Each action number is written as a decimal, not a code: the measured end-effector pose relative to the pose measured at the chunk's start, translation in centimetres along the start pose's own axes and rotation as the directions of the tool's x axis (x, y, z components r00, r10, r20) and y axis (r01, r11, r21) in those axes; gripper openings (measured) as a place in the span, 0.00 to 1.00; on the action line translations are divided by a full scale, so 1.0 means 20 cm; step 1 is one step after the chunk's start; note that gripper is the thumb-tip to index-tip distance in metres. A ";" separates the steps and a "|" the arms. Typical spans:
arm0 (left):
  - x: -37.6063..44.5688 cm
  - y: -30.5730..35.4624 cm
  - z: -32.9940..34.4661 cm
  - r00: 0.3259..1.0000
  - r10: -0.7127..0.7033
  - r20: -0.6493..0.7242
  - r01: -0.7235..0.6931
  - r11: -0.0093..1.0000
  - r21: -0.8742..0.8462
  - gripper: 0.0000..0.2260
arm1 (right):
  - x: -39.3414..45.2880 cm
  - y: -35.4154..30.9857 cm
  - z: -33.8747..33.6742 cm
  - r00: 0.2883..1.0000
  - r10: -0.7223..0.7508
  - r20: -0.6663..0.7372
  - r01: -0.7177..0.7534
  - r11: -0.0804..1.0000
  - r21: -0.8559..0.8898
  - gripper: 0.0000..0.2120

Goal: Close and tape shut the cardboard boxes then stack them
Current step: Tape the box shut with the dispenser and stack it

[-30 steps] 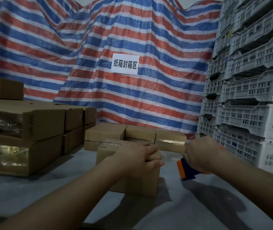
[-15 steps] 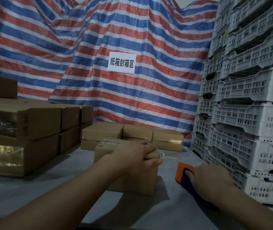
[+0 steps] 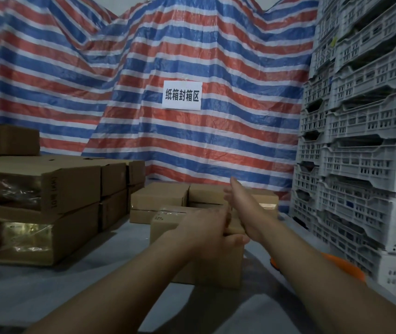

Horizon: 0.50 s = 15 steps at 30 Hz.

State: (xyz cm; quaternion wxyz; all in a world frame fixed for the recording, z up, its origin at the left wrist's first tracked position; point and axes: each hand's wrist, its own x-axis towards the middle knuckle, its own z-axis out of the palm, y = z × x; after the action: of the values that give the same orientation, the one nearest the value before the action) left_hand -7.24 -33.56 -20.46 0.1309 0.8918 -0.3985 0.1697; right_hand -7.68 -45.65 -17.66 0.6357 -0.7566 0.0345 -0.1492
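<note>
A small cardboard box [image 3: 214,268] stands closed on the grey table [image 3: 47,285] in front of me. My left hand [image 3: 204,227] lies on its top near the right corner, thumb hooked over the near edge, holding it down. My right hand [image 3: 240,203] reaches across the top of the box with straight fingers pointing away from me and holds nothing. The orange and blue tape dispenser [image 3: 346,267] lies on the table to the right, partly hidden behind my right forearm.
Taped cardboard boxes are stacked at the left [image 3: 47,189]. A row of low boxes [image 3: 161,201] sits just behind the one I hold. White plastic crates [image 3: 360,165] rise in a tall stack along the right. A striped tarp with a white sign [image 3: 181,95] closes the back.
My right hand has let go of the tape dispenser, left it on the table at the right, and moved up and left onto the box top. My left hand stays on the box.
</note>
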 end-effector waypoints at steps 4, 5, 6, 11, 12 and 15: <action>0.00 -0.03 0.01 1.000 -0.015 -0.006 0.015 1.000 -0.017 0.40 | 0.02 0.08 -0.02 0.999 -0.044 -0.015 0.046 0.995 0.089 0.29; 0.00 -0.02 0.00 1.000 -0.021 -0.006 0.020 0.996 -0.086 0.39 | 0.01 0.09 -0.04 0.998 -0.058 -0.017 0.059 0.990 0.130 0.28; -0.01 -0.03 -0.01 0.999 -0.021 -0.034 0.014 0.979 -0.205 0.36 | 0.01 0.10 -0.05 0.997 -0.071 -0.016 0.073 0.982 0.174 0.27; -0.12 -0.13 -0.09 0.884 -0.273 -0.379 -0.009 0.801 -0.598 0.27 | -0.02 0.19 -0.06 0.999 0.020 0.028 -0.026 0.972 0.234 0.25; -0.16 -0.19 -0.08 0.837 -0.357 -0.415 0.019 0.776 -0.630 0.27 | -0.02 0.22 -0.06 0.999 0.033 0.041 -0.043 0.967 0.253 0.26; -0.25 -0.31 -0.02 0.782 -0.566 -0.260 0.193 0.618 -0.762 0.39 | -0.01 0.29 -0.05 0.998 0.024 0.058 -0.041 0.943 0.330 0.26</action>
State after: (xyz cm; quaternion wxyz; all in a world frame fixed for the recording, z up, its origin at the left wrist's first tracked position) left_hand -5.68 -26.12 -22.81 0.5859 0.7675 -0.1806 0.1872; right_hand -7.29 -47.76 -23.21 0.7569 -0.6420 0.0045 -0.1222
